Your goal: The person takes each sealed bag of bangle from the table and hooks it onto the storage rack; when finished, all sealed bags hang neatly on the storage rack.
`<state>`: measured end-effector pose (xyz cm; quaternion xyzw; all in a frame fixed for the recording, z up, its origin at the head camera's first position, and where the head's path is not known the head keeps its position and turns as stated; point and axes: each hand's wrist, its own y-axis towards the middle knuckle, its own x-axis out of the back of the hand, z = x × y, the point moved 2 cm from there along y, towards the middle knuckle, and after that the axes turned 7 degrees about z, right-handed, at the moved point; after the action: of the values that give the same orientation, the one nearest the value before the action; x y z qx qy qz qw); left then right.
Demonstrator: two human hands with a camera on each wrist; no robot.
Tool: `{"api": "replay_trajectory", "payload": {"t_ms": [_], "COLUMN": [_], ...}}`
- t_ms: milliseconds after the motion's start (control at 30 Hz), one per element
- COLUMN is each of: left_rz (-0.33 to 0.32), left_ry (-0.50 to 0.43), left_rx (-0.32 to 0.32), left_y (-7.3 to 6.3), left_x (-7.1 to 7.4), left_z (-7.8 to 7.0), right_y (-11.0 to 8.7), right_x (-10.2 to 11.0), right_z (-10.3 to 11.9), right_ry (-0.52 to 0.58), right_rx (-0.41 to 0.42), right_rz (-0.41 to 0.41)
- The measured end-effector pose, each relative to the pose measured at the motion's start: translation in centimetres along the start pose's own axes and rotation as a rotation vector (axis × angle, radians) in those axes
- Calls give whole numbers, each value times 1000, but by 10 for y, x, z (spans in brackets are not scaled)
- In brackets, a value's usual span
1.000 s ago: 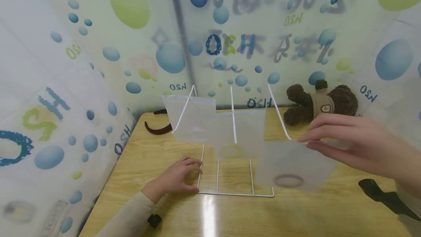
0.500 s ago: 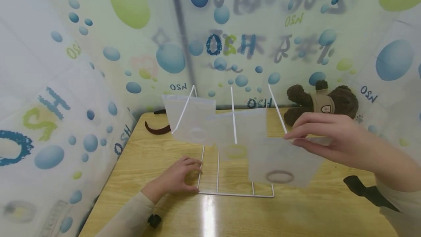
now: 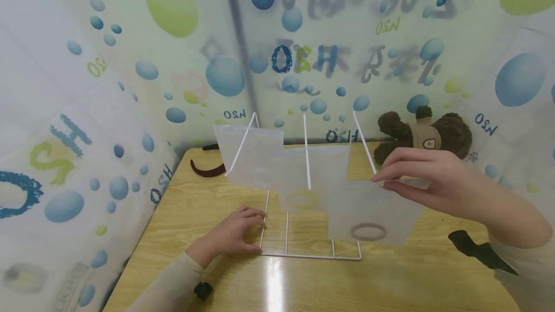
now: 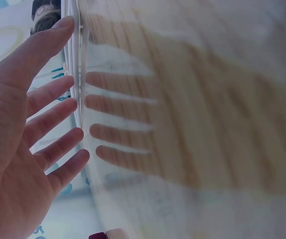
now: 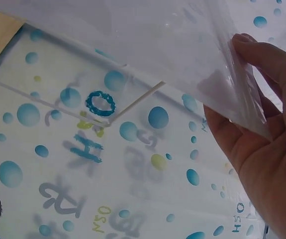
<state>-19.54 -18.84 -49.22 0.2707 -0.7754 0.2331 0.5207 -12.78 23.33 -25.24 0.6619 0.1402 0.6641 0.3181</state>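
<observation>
My right hand (image 3: pixel 438 182) pinches the top edge of a clear plastic bag (image 3: pixel 355 206) with a brownish ring (image 3: pixel 368 231) inside. That edge is at the tip of the right prong of a white wire rack (image 3: pixel 312 256); whether the prong passes through it I cannot tell. In the right wrist view, thumb and fingers grip the bag (image 5: pixel 147 35) at its corner. Two more clear bags hang on the other prongs: the middle bag (image 3: pixel 329 172) holds a yellow ring, the left bag (image 3: pixel 260 153) a pale ring. My left hand (image 3: pixel 227 235) touches the rack's base, fingers fairly straight in the left wrist view.
A brown teddy bear (image 3: pixel 427 136) lies at the back right of the wooden table (image 3: pixel 390 283). A dark brown curved object (image 3: pixel 205 171) lies at the back left, partly behind the left bag. Patterned curtains (image 3: pixel 195 52) surround the table.
My right hand has moved left with its bag, bringing the bag's top edge to the right prong's tip; it barely moved in the last half second. My left hand has stayed in place.
</observation>
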Motion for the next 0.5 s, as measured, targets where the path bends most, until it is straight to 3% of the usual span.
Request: {"api": "replay_trajectory", "payload": {"t_ms": [500], "left_rz": [3], "left_ry": [-4], "left_rx": [13], "left_y": [-2], "left_x": [0], "left_z": [0], "right_y": [-6], "right_x": [-6], "right_z": [-20], "right_ry": [-135], "right_rx": [-35], "right_rz": [36]}}
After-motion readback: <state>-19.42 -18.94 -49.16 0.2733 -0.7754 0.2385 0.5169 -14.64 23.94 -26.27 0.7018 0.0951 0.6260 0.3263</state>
